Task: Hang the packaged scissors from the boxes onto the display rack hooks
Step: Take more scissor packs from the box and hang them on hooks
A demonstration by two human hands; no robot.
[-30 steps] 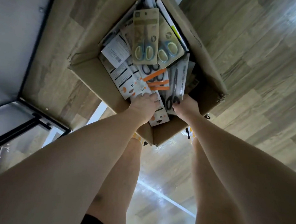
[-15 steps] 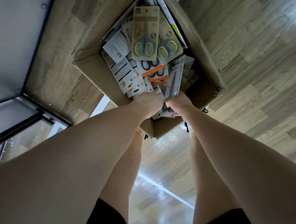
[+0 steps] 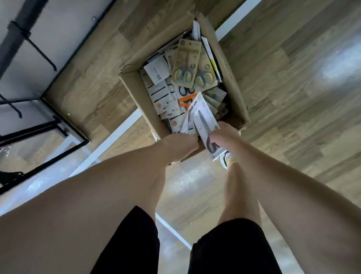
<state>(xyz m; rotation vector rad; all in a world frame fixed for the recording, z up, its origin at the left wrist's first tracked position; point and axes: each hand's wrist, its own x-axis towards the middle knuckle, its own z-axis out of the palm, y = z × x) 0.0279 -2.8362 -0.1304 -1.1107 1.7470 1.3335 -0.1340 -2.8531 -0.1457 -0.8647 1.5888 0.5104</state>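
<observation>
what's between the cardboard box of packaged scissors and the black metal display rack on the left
In the head view, only bare wood-look floor lies between the brown cardboard box and the black metal display rack; nothing rests on that stretch.

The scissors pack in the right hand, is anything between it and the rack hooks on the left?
Nothing visible blocks it. The right hand grips the scissors pack already raised above the cardboard box. The left hand holds more packs beside it. The rack hooks stick out bare, up and left.

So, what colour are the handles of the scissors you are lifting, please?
Black, clearest in the head view.
</observation>
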